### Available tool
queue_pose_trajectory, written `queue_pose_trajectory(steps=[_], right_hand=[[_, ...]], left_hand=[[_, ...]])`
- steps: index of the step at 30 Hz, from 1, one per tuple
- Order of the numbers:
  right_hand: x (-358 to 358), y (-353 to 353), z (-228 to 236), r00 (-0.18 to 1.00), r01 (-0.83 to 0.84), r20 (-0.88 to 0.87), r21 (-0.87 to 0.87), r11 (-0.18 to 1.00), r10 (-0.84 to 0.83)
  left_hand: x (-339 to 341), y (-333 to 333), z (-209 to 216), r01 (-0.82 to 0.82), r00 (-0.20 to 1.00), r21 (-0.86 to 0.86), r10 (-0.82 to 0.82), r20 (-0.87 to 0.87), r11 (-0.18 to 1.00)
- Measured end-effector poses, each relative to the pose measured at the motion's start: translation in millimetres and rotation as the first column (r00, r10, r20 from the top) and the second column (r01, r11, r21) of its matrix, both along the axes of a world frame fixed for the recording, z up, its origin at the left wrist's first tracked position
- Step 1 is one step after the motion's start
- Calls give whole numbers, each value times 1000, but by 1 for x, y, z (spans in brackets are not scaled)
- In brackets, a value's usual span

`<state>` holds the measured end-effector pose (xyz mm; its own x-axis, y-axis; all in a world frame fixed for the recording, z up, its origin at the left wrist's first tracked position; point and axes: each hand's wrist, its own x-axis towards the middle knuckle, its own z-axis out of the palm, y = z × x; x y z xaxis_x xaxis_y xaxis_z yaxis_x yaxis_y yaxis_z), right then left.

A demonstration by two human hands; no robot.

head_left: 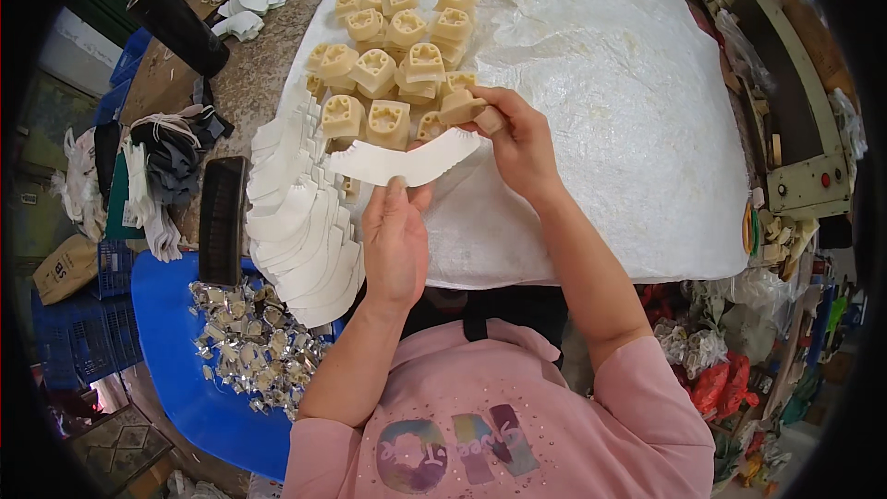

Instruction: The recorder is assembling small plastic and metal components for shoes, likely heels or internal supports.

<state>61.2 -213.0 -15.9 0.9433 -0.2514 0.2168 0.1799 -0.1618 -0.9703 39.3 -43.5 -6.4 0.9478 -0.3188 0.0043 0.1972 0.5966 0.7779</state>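
Pinched between the thumb and fingers of my left hand (397,245) is a curved white strip (407,165) with small notches along its ends. My right hand (519,137) grips a beige heel-shaped block (456,109), just above the strip's right end. Whether those fingers also touch the strip I cannot tell. Beyond both hands, several more beige heel-shaped blocks (374,72) stand in rows and partly stacked, their holed faces showing. Left of my left hand lies a long overlapping pile of similar white strips (300,222).
A white plastic sheet (610,120) covers the table. At the left are a dark oblong tray (223,222), a black cylinder (180,26) and dark and white gloves (166,152). A blue basin (166,342) holds crumpled shiny scraps. A metal control box (813,183) stands at right.
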Motion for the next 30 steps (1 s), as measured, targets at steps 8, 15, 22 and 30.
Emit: queue_pose_trajectory(steps=[8, 15, 22, 30], right_hand=[[-50, 13, 38, 982, 132, 76, 364, 922, -171], [-80, 51, 36, 950, 20, 311, -181, 983, 38], [-74, 66, 19, 789, 139, 612, -257, 956, 50], [-74, 63, 16, 793, 148, 606, -283, 948, 57]], left_hand=[[-8, 13, -11, 29, 996, 105, -20, -86, 994], [-33, 13, 2, -50, 997, 33, 52, -64, 998], [-48, 28, 19, 85, 986, -46, -90, -137, 995], [-50, 28, 17, 98, 994, -30, -100, -46, 995]])
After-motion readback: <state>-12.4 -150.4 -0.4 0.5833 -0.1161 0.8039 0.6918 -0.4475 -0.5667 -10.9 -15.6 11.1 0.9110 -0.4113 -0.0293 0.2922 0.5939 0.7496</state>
